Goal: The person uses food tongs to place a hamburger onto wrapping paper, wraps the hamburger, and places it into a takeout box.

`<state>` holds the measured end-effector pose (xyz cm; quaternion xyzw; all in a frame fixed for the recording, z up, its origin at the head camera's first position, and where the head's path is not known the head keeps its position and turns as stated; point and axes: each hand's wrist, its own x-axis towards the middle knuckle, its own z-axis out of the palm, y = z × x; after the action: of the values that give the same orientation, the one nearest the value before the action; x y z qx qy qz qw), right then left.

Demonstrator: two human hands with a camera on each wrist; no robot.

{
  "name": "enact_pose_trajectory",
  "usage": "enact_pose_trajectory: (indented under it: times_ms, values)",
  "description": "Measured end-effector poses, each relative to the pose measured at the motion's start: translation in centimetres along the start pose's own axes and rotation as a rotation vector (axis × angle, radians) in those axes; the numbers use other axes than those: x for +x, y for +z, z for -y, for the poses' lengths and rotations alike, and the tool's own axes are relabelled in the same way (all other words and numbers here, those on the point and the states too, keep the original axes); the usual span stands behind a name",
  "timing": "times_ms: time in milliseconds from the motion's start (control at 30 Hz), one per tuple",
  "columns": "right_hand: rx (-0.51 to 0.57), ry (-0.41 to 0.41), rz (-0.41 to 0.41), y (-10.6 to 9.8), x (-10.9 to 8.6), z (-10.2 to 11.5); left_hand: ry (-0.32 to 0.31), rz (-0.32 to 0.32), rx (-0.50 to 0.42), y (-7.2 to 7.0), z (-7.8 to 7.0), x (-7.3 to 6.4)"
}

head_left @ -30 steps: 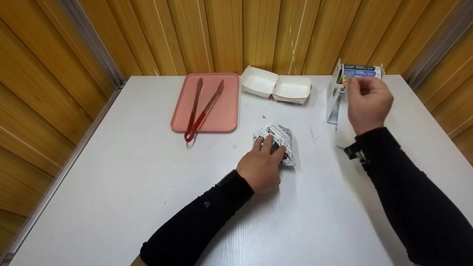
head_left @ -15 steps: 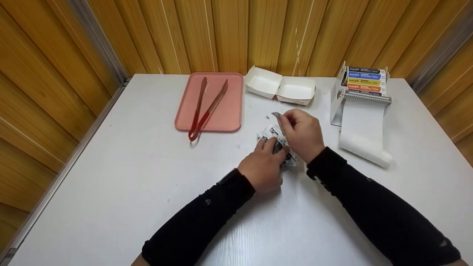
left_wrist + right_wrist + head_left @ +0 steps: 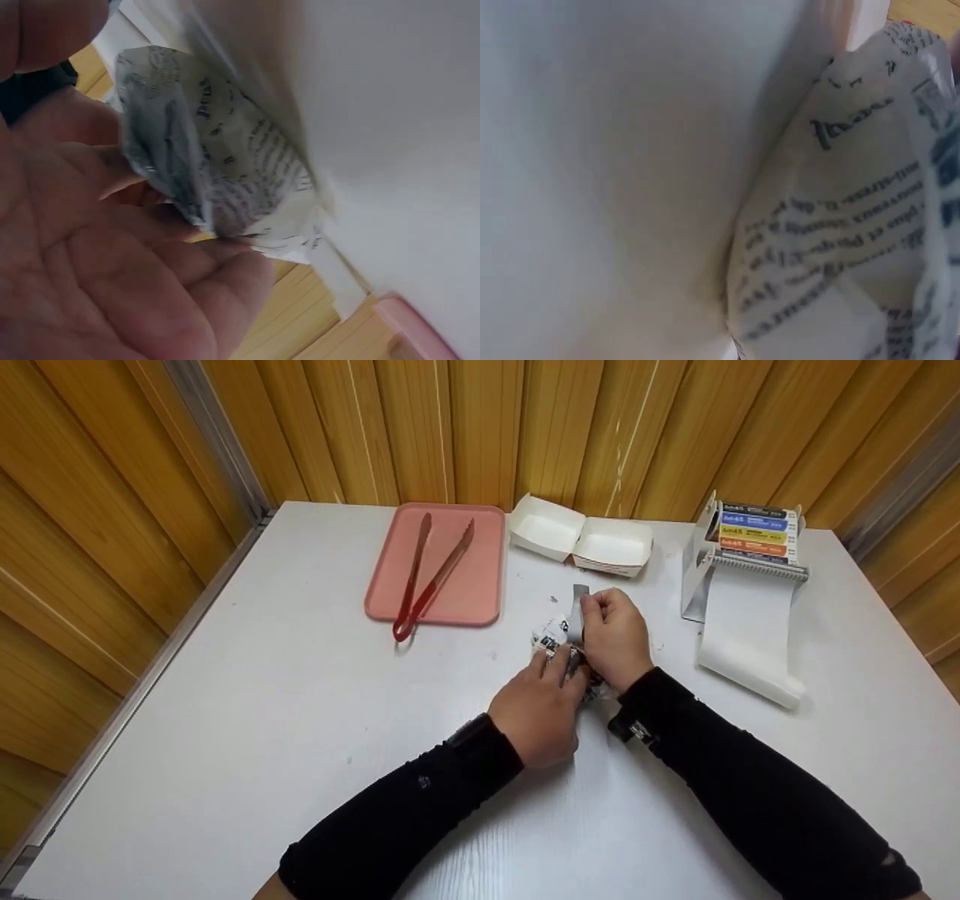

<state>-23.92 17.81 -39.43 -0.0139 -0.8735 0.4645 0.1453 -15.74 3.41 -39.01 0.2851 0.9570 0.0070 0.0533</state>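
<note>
A bundle wrapped in white paper with black print [image 3: 549, 631] lies on the white table, largely covered by both hands in the head view. My left hand [image 3: 538, 716] rests on its near side, fingers spread over the top. In the left wrist view, the fingers touch the crumpled paper wrap [image 3: 225, 150]. My right hand [image 3: 619, 639] pinches a small grey sticker [image 3: 580, 604] between thumb and forefinger, its lower end against the top of the bundle. The right wrist view shows the printed wrap [image 3: 855, 202] close up, while the sticker is out of sight there.
Red-handled tongs [image 3: 427, 585] lie on a pink tray [image 3: 480, 592] at the back. Right of it stands an open white carton [image 3: 615, 544]. A label dispenser [image 3: 757, 536] with a hanging white paper strip [image 3: 750, 615] is at the right. Wooden panels [image 3: 480, 427] wall the back.
My right hand has moved left from the dispenser to the bundle, carrying the grey sticker, which is now lowered onto the wrap. My left hand stays on the bundle.
</note>
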Motion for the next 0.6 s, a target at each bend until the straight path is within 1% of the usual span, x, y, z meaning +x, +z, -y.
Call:
enact_pose_trajectory:
  times_ms: [67,133,200,233,300,400,467,533,600]
  values:
    - [-0.004,0.014,0.008,-0.2,0.1,0.0,-0.018,0.009,0.022,0.0,-0.3,-0.2]
    - [0.015,0.01,0.006,-0.3,0.2,0.2,-0.032,0.014,0.033,0.0,-0.6,-0.2]
    - [0.037,-0.036,-0.026,-0.5,0.2,0.4,-0.036,0.011,0.037,0.0,-0.7,-0.2]
    - [0.037,-0.079,-0.043,-0.6,0.2,0.5,-0.036,0.009,0.035,0.0,-0.7,-0.2]
    - [0.0,-0.213,-0.067,-0.5,0.0,0.7,-0.033,-0.005,0.033,0.1,-0.7,-0.2]
    - [-0.169,-0.478,-0.081,0.0,-0.4,0.8,-0.018,-0.041,0.041,0.2,-0.6,-0.2]
    - [-0.28,-0.635,-0.083,0.5,-0.6,0.8,-0.005,-0.07,0.052,0.2,-0.5,-0.3]
    - [-0.364,-0.733,-0.076,1.1,-0.7,0.7,0.009,-0.088,0.068,0.3,-0.5,-0.4]
    - [-0.408,-0.771,-0.059,1.6,-0.6,0.6,0.02,-0.094,0.082,0.4,-0.4,-0.4]
